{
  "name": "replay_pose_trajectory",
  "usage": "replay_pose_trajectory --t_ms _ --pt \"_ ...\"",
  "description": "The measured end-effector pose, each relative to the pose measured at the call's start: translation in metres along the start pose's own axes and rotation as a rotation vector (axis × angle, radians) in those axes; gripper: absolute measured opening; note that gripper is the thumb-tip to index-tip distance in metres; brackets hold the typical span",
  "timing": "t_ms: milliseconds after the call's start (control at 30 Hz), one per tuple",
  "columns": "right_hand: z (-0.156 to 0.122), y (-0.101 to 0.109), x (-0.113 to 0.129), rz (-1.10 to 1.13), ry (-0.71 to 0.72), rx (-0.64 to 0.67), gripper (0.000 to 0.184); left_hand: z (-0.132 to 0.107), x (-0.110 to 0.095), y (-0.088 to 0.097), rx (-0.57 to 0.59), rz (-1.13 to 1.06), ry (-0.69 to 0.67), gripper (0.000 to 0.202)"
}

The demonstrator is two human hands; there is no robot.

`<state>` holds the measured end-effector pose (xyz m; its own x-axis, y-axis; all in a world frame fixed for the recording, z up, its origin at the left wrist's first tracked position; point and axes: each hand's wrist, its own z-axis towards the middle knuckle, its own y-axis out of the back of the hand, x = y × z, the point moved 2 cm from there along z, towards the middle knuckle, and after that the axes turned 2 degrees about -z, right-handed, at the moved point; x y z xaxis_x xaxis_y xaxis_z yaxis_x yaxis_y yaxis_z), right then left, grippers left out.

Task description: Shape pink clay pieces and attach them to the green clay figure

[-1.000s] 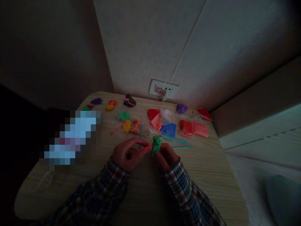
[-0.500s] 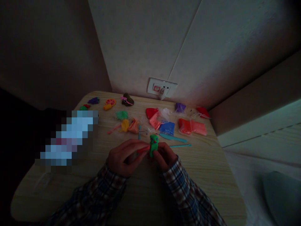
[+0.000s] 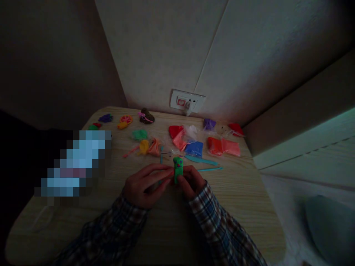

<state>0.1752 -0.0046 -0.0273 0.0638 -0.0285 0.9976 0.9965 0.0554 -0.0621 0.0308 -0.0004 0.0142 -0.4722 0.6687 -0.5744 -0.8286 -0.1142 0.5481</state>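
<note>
A small green clay figure (image 3: pixel 178 170) with dark eyes and a red spot on its face stands upright between my hands, just above the table's middle. My right hand (image 3: pixel 193 181) grips it from the right, thumb in front and fingers curled behind. From the left, the bent fingers of my left hand (image 3: pixel 146 185) close in on the figure's side, with the fingertips against it. Whether a small piece sits between those fingertips is too dark to make out. Just beyond lie a blue modelling knife (image 3: pixel 202 160) and a thin blue stick tool (image 3: pixel 210 169).
Clay packets lie behind, among them a blue packet (image 3: pixel 195 148) and an orange-red packet (image 3: pixel 215 145). A brown clay piece with a pink bow (image 3: pixel 146 116) sits near the wall. At left is a blurred-out bright screen (image 3: pixel 83 159). A socket (image 3: pixel 187 101) is on the wall.
The view has shifted slightly, so the table's contents sit a little further left. A red patch at my left fingertips shows less now. Both hands stay at the green figure.
</note>
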Motion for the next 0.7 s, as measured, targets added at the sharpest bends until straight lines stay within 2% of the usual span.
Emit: replay_pose_trajectory --t_ms 267,700 --pt "-0.0015 -0.0018 0.0008 0.004 -0.012 -0.040 0.026 -0.0015 0.0008 -0.0011 0.014 -0.017 -0.023 0.022" --pt "-0.0009 -0.0007 0.0035 0.030 0.004 0.001 0.023 -0.0004 -0.0005 -0.0009 0.029 -0.022 -0.017 0.021"
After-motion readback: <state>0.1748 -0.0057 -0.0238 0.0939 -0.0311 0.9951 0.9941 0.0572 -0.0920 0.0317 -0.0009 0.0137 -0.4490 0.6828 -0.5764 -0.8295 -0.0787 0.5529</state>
